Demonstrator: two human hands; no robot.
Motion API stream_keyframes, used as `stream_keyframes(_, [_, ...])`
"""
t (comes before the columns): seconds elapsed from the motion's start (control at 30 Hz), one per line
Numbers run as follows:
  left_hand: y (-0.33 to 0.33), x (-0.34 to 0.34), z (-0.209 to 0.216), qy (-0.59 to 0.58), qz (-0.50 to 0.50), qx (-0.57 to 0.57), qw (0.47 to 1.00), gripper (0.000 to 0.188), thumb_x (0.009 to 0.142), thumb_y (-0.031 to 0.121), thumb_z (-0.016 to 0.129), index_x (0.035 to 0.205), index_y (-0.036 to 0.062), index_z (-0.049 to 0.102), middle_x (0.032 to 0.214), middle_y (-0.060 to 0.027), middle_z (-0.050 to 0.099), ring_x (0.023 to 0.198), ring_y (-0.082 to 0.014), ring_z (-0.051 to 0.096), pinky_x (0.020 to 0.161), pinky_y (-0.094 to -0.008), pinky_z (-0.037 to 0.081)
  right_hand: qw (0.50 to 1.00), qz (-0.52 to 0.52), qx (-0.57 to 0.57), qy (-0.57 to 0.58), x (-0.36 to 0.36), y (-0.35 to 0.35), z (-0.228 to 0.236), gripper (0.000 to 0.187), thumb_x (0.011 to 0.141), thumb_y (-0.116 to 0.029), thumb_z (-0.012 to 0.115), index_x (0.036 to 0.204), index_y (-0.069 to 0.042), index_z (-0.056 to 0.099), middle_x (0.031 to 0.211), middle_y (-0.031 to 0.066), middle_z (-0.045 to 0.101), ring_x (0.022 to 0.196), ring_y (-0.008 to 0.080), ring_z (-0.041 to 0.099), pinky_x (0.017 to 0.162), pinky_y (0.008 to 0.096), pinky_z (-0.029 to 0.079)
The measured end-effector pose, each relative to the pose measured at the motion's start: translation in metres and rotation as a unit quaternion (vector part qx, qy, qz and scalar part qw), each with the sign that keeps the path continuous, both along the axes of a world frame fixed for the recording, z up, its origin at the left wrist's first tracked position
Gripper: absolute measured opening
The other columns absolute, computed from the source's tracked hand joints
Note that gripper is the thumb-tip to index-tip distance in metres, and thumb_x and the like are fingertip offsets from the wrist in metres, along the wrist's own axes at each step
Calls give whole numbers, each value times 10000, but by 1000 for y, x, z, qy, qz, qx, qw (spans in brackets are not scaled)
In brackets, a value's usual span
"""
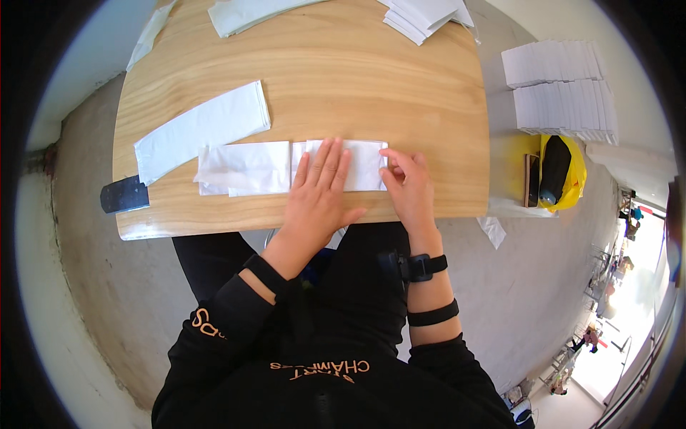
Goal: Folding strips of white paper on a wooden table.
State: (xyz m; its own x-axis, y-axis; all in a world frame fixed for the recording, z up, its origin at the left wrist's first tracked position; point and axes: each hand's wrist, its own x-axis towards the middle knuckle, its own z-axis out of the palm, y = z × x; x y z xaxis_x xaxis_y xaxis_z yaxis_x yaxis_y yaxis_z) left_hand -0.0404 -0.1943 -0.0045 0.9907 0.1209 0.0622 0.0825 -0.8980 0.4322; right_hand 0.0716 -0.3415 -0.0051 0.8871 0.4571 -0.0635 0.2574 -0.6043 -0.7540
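A long, thin white strip (246,164) that looks like folded paper or film lies crosswise near the table's front edge. My left hand (319,187) rests flat on its middle, fingers stretched out and pointing away from me. At the strip's right end, my right hand (411,187) has thumb and forefinger bent onto the short edge, pinching it. The left half shows wrinkled, see-through layers with uneven ends. Behind and to the left lies a slanting stack of similar white strips (204,130), its lower end close to the strip under my hands.
A dark flat object (125,194) sits at the table's left edge. More white strips (261,13) and folded white papers (426,16) lie at the far side. Right of the table stand tall white stacks (561,86) and a yellow bag (574,175) holding a dark bottle.
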Motion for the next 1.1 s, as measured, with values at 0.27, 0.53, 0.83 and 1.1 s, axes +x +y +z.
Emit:
stream_keyframes(0.27, [0, -3, -12, 21, 14, 56, 998, 1033, 711, 622, 651, 1459, -2, 307, 1558, -147, 235, 1456, -271, 186, 1170, -457, 173, 999, -7, 2, -53, -6, 11, 5, 327, 776, -35, 690, 1092, -109, 653, 909, 76, 528, 785, 205, 573, 711, 319, 496])
stream_keyframes(0.53, [2, -5, -12, 1, 7, 33, 999, 991, 731, 572, 676, 1446, -16, 323, 1557, -167, 223, 1454, -292, 185, 1168, -482, 159, 996, 76, 37, -34, -18, 40, -6, 252, 779, -17, 645, 1022, -76, 611, 962, 107, 528, 845, 264, 590, 719, 361, 503])
stream_keyframes(0.83, [52, -53, 34, 0, 79, -67, 995, 928, 757, 290, 758, 1442, -66, 244, 1530, -240, 207, 1434, -380, 190, 1150, -457, 226, 992, 77, -72, -68, -25, 61, 21, 219, 771, -6, 628, 978, -72, 604, 972, 113, 547, 869, 311, 597, 724, 391, 499])
stream_keyframes(1.1, [66, -54, 16, -35, 101, -193, 975, 752, 865, 112, 623, 1456, -76, 199, 1527, -263, 190, 1422, -414, 187, 1150, -447, 226, 974, 220, -29, -51, -48, 126, 14, 215, 737, -1, 652, 940, -63, 614, 957, 101, 554, 877, 321, 591, 716, 415, 500])
